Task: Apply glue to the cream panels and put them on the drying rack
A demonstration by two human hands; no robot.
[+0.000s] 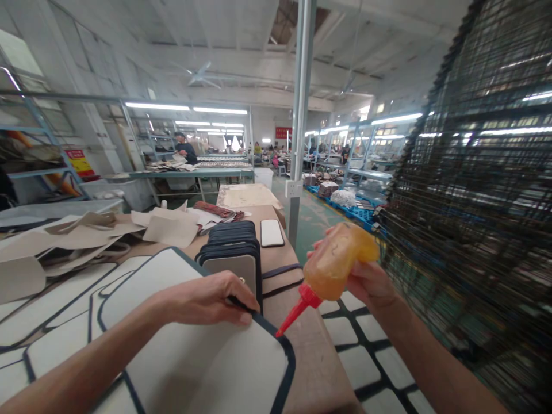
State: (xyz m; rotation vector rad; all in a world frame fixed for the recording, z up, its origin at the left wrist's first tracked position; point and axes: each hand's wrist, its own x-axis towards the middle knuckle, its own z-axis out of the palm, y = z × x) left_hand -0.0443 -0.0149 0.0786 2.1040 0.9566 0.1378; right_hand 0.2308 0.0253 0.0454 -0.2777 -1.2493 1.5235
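My right hand (370, 283) is wrapped round a glue bottle (330, 261) of amber liquid, tilted downward. Its red nozzle tip meets the dark edge near the corner of a large off-white panel (211, 365). My left hand (215, 299) pinches the same panel along its dark border, thumb on the pale face. Under and left of it lie several similar dark-edged panels (60, 305). Just beyond my left hand, a row of smaller dark-edged pieces (233, 241) stands packed together.
One small white piece (272, 233) lies on the brown tabletop (310, 368). Loose beige sheets (168, 227) pile up at the left. A metal post (297, 144) rises behind the table; a dark wire rack (483, 190) stands at the right. A person (186, 150) works at a far table.
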